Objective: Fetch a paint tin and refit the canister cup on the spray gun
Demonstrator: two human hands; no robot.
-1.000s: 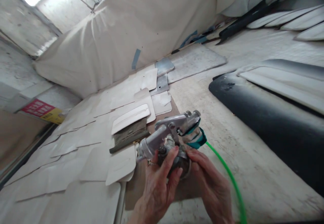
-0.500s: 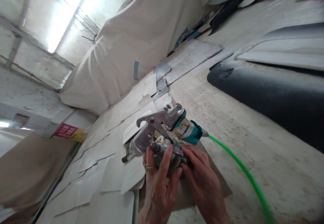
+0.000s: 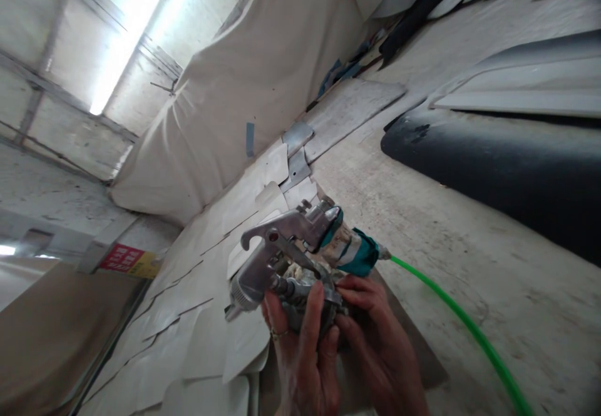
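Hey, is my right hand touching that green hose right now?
Apart. The head view shows the green hose running to the right of your right hand, with brown board and pale work surface visible between them.

- Glare is cast at 10 o'clock by a long white tube lamp [image 3: 134,40].
- Soft highlights are left on the silver metal spray gun [image 3: 287,248].
- Lettering is blurred on the red-and-yellow rectangular sign [image 3: 129,261].
- Edges are stretched.
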